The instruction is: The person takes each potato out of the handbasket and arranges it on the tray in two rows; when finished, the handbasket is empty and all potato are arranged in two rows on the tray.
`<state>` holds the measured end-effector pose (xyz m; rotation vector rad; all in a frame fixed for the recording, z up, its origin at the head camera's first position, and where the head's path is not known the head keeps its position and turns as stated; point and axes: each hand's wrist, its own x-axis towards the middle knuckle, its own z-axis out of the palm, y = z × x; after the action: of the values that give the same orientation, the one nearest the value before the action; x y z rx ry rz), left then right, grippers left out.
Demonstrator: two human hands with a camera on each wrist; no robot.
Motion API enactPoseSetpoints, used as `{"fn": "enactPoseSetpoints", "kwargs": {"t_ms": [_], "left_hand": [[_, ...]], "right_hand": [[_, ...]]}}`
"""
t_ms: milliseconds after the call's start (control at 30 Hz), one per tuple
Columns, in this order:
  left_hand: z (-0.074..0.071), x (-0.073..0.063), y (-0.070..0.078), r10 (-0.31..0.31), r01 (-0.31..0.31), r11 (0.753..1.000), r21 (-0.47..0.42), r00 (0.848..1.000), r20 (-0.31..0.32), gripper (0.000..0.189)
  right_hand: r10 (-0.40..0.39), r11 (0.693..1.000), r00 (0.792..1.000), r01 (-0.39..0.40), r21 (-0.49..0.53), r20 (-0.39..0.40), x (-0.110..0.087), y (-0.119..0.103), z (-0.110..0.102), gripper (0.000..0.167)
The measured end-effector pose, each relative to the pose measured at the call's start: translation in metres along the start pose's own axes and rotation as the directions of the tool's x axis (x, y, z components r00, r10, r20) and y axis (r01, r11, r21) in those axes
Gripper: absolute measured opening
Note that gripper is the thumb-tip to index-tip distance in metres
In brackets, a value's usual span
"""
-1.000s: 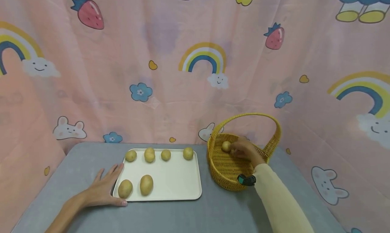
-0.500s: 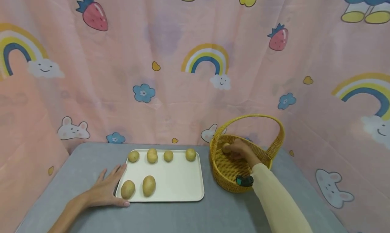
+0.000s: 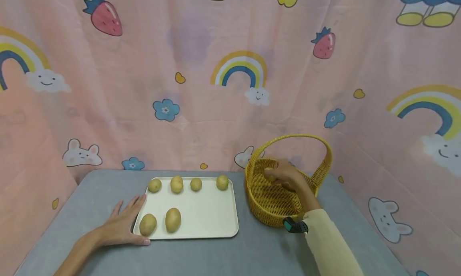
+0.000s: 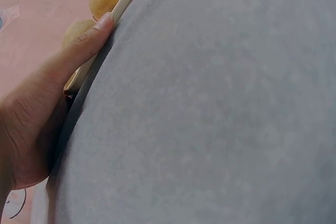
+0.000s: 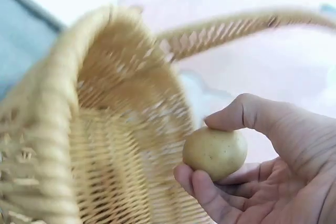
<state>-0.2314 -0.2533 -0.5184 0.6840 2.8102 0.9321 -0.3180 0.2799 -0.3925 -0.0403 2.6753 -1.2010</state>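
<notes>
My right hand [image 3: 286, 174] holds a small round potato [image 5: 215, 153] between thumb and fingertips. It is inside the yellow wicker basket [image 3: 253, 206], near the back wall, with the potato raised off the woven bottom. At the left, my left hand [image 3: 120, 226] rests against the corner of a white rectangular tray [image 3: 201, 212]. Its fingers lie spread along the tray's left side, and the thumb [image 4: 86, 43] touches the front rim. Several potatoes sit on the tray: small ones in a back row, such as the potato [image 3: 222, 182], and two larger ones in front, including an oval potato [image 3: 173, 220].
The basket's tall arched handle [image 3: 293, 135] rises over my right wrist. A grey cloth [image 3: 201, 256] covers the table. Behind and at both sides hangs a pink curtain [image 3: 201, 140] printed with rainbows and rabbits. A dark band with a green face [image 3: 293, 226] is on my right wrist.
The potato lay at the basket's back left; my right hand closed on it and has lifted it, drawing slightly back. My left hand stays at the tray.
</notes>
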Motion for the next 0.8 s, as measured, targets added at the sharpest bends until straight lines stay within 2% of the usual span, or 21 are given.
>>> {"fn": "enactPoseSetpoints", "kwargs": {"t_ms": [167,300,467,567,667,733,800], "left_hand": [[0.0,-0.001,-0.001,0.002,-0.002,1.0,-0.022,1.0,0.001,0.134],[0.003,-0.001,-0.002,0.015,-0.015,1.0,-0.018,1.0,-0.015,0.134],[0.004,-0.001,-0.001,0.018,-0.019,1.0,-0.01,1.0,-0.013,0.134],[0.002,-0.001,0.0,0.009,-0.009,1.0,-0.009,1.0,-0.002,0.134],[0.001,-0.001,0.002,-0.004,0.004,1.0,0.001,1.0,0.007,0.134],[0.001,-0.001,0.001,-0.001,0.001,1.0,0.006,1.0,0.002,0.134],[0.003,0.0,-0.002,0.008,-0.008,1.0,0.019,1.0,-0.01,0.134]], "right_hand": [[-0.117,0.993,0.993,0.117,-0.01,-0.002,-0.026,-0.022,0.007,0.025],[-0.138,0.99,0.989,0.139,-0.014,0.043,-0.047,-0.039,0.019,0.051],[-0.173,0.985,0.977,0.169,0.042,0.124,-0.06,-0.048,0.044,0.043],[-0.21,0.976,0.953,0.193,0.097,0.218,-0.062,-0.05,0.065,0.038],[-0.239,0.97,0.919,0.207,0.131,0.315,-0.06,-0.053,0.091,0.035],[-0.25,0.967,0.899,0.21,0.146,0.361,-0.057,-0.057,0.11,0.033],[-0.251,0.967,0.889,0.211,0.145,0.382,-0.054,-0.06,0.126,0.033]]}}
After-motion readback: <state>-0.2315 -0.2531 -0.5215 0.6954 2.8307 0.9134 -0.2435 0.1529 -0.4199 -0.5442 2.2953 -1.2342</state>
